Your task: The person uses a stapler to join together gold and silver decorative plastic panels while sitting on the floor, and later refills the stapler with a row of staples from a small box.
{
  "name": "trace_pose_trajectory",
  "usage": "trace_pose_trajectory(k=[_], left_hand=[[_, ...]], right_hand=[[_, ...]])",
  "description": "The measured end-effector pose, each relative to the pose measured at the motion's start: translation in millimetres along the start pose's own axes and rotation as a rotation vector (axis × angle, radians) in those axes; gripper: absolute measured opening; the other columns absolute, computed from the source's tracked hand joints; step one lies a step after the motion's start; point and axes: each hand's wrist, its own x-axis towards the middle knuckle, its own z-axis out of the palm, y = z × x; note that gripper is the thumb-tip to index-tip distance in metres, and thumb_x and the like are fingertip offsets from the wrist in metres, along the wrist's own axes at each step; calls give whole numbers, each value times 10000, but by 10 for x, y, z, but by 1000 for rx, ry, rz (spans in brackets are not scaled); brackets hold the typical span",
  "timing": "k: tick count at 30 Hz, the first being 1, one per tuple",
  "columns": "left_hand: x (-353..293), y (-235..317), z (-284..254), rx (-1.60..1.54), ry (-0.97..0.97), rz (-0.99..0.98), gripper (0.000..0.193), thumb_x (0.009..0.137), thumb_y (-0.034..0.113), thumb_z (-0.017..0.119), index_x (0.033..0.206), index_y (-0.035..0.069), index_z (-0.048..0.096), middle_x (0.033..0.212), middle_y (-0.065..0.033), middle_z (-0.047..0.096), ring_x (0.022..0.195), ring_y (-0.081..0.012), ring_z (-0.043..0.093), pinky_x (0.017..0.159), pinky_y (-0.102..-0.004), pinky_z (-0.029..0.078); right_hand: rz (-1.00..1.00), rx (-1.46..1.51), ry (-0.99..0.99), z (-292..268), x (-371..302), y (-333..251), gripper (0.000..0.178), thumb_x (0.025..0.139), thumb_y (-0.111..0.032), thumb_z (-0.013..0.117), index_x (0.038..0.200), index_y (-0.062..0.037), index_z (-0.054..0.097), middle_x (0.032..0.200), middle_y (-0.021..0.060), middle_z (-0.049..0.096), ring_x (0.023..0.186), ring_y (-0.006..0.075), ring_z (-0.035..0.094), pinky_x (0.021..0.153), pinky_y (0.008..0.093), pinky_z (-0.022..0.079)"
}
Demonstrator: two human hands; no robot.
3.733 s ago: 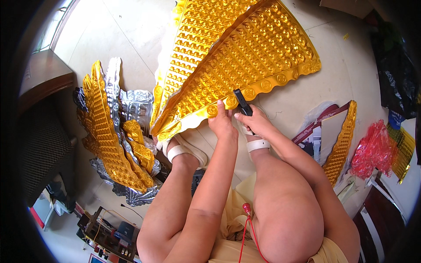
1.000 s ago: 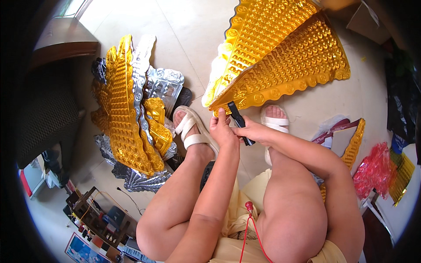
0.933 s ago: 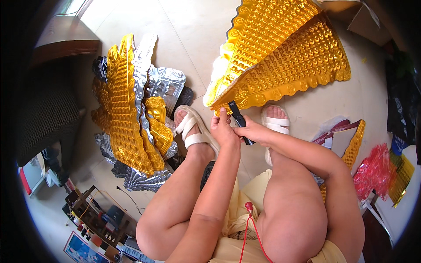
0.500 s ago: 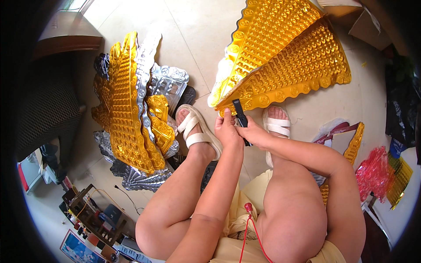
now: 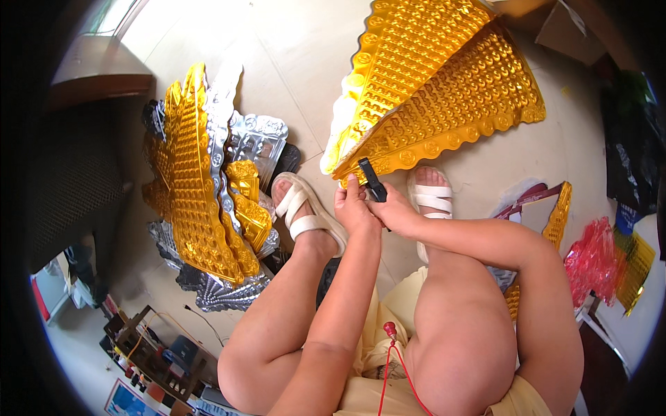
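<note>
A large embossed gold foil sheet [image 5: 454, 118], folded into a fan shape with scalloped edges, spreads over the floor in front of my feet. Its narrow near corner is pinched between the thumb and fingers of my left hand [image 5: 355, 209]. My right hand [image 5: 397, 210] is closed around a slim black stapler [image 5: 372, 182], whose front end lies at that same corner. Both hands touch each other between my sandals, and some of the fingertips are hidden.
To the left lies a pile of folded gold sheets [image 5: 191, 187] and silver sheets [image 5: 257, 139]. At right are crumpled red plastic [image 5: 590, 267] and a black bag [image 5: 631, 159]. A dark mesh chair [image 5: 76, 187] stands at far left, near a cluttered rack [image 5: 163, 347].
The whole view has shifted slightly. My hands stay at the sheet's corner, with the stapler tilted a little differently against it.
</note>
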Motion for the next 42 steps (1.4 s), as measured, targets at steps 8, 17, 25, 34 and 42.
trace_pose_trajectory(k=[8, 17, 25, 34, 42], left_hand=[[60, -7, -25, 2, -68, 5, 179, 885, 228, 626, 999, 109, 555, 835, 20, 594, 685, -60, 496, 600, -206, 369], [269, 211, -129, -50, -108, 197, 311, 852, 31, 573, 1155, 71, 513, 1103, -51, 575, 995, -173, 555, 835, -294, 452], [39, 1126, 140, -106, -432, 490, 214, 847, 100, 589, 1056, 59, 564, 1059, -51, 614, 979, -171, 573, 837, -311, 452], [-603, 2129, 930, -162, -916, 749, 323, 782, 74, 524, 1099, 52, 581, 1117, -84, 585, 1077, -234, 530, 962, -410, 396], [-2152, 2976, 1430, 185, -1627, 1062, 367, 746, 93, 495, 1104, 21, 519, 1078, -179, 546, 1054, -271, 546, 880, -385, 478]], right_hand=[[-86, -170, 6, -170, -92, -138, 352, 759, -273, 639, 978, -13, 551, 826, 198, 629, 786, 330, 619, 696, 391, 474], [181, -339, -402, -775, -220, -424, 671, 729, -439, 707, 1124, 37, 449, 938, 196, 596, 840, 287, 597, 700, 367, 474], [57, -634, 508, -1838, -834, 343, 574, 696, -293, 710, 1097, 36, 464, 1089, 246, 563, 1032, 387, 551, 888, 434, 450], [31, -701, 860, -2457, -1155, 1207, 747, 688, -282, 758, 1264, 31, 400, 1278, 228, 398, 1179, 384, 416, 990, 436, 372], [-1131, -553, 925, -2742, -1557, -1863, 861, 681, -35, 742, 1410, -130, 294, 1421, 113, 318, 1305, 312, 316, 1092, 399, 291]])
